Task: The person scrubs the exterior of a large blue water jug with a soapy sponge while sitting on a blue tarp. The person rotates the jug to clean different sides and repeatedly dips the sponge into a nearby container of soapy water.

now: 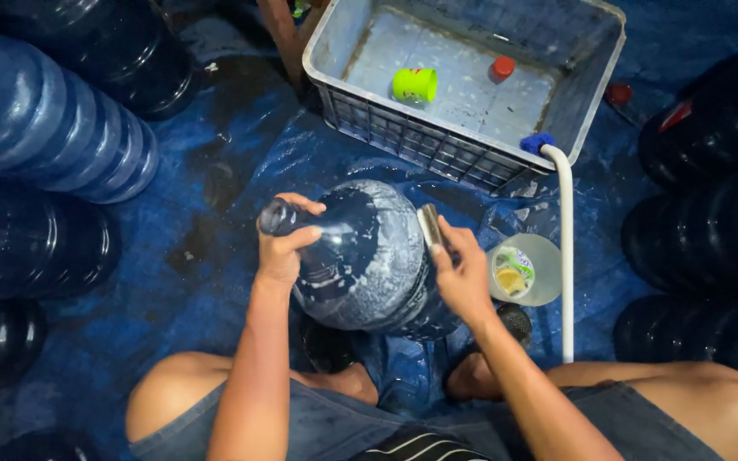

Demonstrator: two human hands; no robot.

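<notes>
A large blue water jug [367, 256] lies tilted between my knees, streaked with white soap foam. My left hand [284, 243] grips its neck near the open mouth at the upper left. Against the jug's upper right side, my right hand [461, 271] presses a small grey scrubbing pad [430, 227]. The jug's base points toward my feet and is partly hidden by my arms.
A grey plastic crate [595, 81] with water, a green cup [415, 84] and a red cap [503, 67] sits ahead. A white hose [566, 256] runs from it past a clear bowl [540, 269]. Blue jugs [53, 128] lie left; dark jugs [711, 230] crowd the right.
</notes>
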